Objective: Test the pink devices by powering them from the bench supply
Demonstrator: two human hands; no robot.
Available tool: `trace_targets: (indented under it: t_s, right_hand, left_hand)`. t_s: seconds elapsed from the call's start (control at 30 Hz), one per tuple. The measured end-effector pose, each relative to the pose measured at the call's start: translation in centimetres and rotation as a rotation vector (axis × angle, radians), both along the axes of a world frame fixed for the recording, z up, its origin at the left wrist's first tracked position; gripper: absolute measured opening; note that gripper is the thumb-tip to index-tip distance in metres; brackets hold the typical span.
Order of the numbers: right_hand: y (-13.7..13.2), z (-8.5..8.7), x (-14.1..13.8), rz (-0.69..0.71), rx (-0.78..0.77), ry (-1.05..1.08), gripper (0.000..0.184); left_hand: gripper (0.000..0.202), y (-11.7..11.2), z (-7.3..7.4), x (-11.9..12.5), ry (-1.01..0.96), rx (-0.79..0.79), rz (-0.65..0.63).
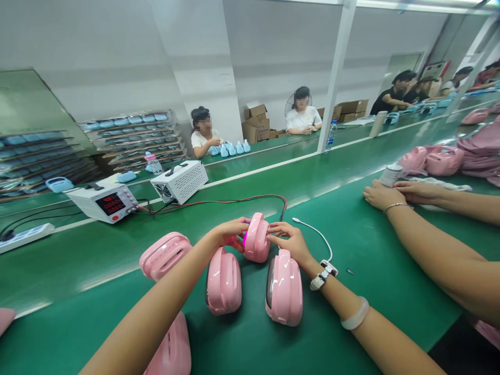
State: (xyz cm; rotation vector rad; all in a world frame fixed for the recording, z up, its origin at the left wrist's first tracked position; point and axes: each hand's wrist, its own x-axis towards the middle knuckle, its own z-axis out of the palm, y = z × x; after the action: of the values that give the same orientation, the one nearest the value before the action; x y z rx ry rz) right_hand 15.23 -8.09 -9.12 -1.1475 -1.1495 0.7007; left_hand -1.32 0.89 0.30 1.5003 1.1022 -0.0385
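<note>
Both my hands hold a glossy pink portable speaker point(257, 240) upright, just above or on the green table. My left hand point(235, 233) grips its left side, where a magenta glow shows by the fingers. The fingers of my right hand point(288, 240) press against its right side; the fingertips are partly hidden. In front stand two similar units, one pink speaker point(224, 284) below my left hand and another pink speaker point(287, 291) with a dark front below my right wrist. Beyond my left forearm lies a further pink speaker point(164, 255), and one more pink speaker point(174, 349) is partly covered by that forearm.
A white power supply point(103, 200) with red digits and a second white box point(180, 181) stand left; red and black wires run right. A white cable point(320, 232) lies beside my right hand. A co-worker's hands point(385, 198) hold a whitish item at right, near wrapped pink units point(443, 160).
</note>
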Motion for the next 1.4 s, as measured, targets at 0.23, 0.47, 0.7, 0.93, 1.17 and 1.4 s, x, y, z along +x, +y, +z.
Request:
trace_targets:
  t_s: [0.23,0.47,0.7,0.93,1.17,1.4]
  right_hand:
    - [-0.2,0.6,0.1,-0.038,0.117,-0.165,0.006]
    - [-0.2,0.3,0.3,-0.052,0.131,-0.228,0.008]
    - [-0.2,0.7,0.0,-0.056,0.154,-0.242,0.007]
    - [-0.6,1.0,-0.2,-0.080,0.138,-0.291,0.004]
    - [-0.6,1.7,4.9,-0.107,-0.041,-0.334,0.015]
    - [-1.4,0.6,11.9,-0.094,-0.280,-0.452,0.014]
  left_hand:
    - [0.036,0.2,-0.1,-0.2,-0.003,0.008,-0.015]
    - [0.035,0.3,-0.3,-0.2,0.007,0.029,-0.007]
    - [0.041,0.7,-0.6,-0.2,-0.011,0.019,-0.023]
    - [0.051,0.4,-0.4,-0.2,-0.012,0.014,-0.015]
    - [0.045,0.1,-0.1,-0.2,0.027,0.033,-0.021]
    - [0.042,-0.4,0.1,0.0,0.039,0.061,0.019]
